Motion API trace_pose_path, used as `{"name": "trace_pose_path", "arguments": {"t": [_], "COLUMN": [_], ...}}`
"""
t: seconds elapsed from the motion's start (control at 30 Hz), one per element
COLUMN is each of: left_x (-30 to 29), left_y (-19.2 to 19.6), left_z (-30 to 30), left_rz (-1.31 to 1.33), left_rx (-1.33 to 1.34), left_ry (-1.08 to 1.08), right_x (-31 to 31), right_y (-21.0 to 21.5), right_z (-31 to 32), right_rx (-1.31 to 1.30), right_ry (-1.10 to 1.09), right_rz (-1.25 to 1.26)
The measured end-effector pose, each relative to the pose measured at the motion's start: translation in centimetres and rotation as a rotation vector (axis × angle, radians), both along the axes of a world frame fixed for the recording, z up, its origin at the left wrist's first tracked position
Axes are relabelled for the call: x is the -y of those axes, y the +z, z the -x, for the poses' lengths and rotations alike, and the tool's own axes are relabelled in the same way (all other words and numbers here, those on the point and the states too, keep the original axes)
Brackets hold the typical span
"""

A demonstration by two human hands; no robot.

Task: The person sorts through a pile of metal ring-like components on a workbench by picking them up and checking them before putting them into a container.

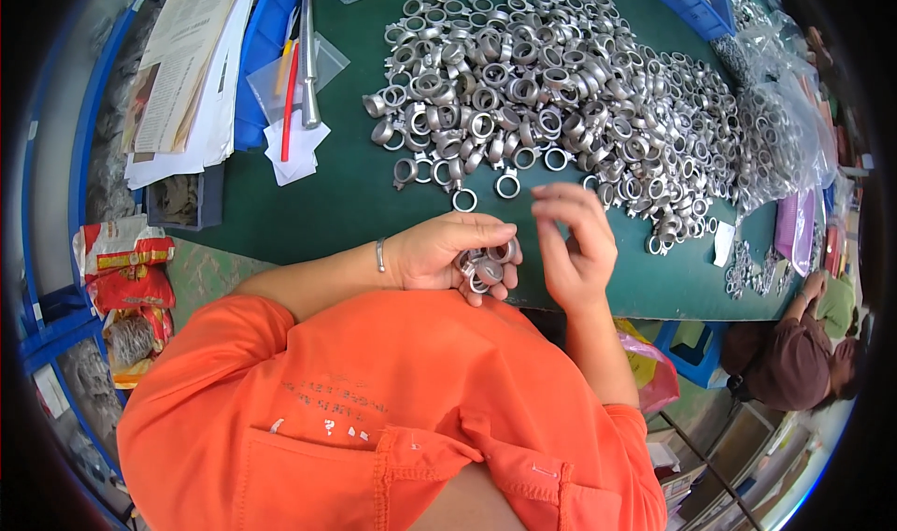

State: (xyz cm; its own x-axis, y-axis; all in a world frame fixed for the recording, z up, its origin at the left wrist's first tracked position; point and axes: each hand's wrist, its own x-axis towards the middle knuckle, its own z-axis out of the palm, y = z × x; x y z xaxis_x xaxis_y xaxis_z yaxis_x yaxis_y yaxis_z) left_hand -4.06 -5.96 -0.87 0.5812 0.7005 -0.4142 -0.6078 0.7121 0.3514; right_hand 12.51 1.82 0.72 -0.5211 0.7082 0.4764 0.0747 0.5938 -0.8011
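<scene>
Several small grey metal rings with short stubs (487, 271) lie in my left hand (439, 252), its fingers curled around them and its thumb on top. Close by on the right is my right hand (577, 243), raised at the table's near edge. Its fingers are bent and stand apart from the thumb, with nothing visible between them. Beyond both hands spreads a large heap of the same metal rings (523, 82) on the green table (308, 215). A few loose rings (464, 199) lie at the near side of the heap, close to my hands.
At the left are papers (182, 73), a blue bin (266, 54), a metal rod (308, 59) and a red pen (291, 101). Clear plastic bags of parts (785, 138) and a purple bag (796, 227) sit at the right. Another person (780, 363) works at the far right.
</scene>
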Motion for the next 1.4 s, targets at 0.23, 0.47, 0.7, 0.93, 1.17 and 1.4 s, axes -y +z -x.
{"name": "trace_pose_path", "arguments": {"t": [0.23,0.47,0.7,0.93,1.17,1.4], "left_x": [0.2,-0.1,-0.6,-0.4,-0.3,0.0], "left_y": [0.2,1.2,2.2,2.2,1.7,0.0], "left_z": [0.5,0.1,-0.4,-0.4,-0.4,-0.2], "left_rz": [0.014,-0.049,-0.292,-0.467,-0.195,0.111], "left_rx": [0.020,-0.286,-0.586,-0.705,-0.481,-0.032], "left_ry": [0.091,0.253,0.269,0.294,0.268,0.192], "right_x": [-0.7,0.5,0.7,1.4,1.6,-0.3], "right_y": [-2.3,-1.7,-1.6,-0.6,-0.7,-0.2], "right_z": [1.4,-0.8,-0.8,-0.8,-0.4,0.5], "right_rx": [0.460,0.037,-0.031,-0.204,-0.278,0.072], "right_ry": [-0.061,0.049,0.079,0.146,0.122,-0.040], "right_rz": [-0.187,0.469,0.131,0.904,0.332,-0.087]}}
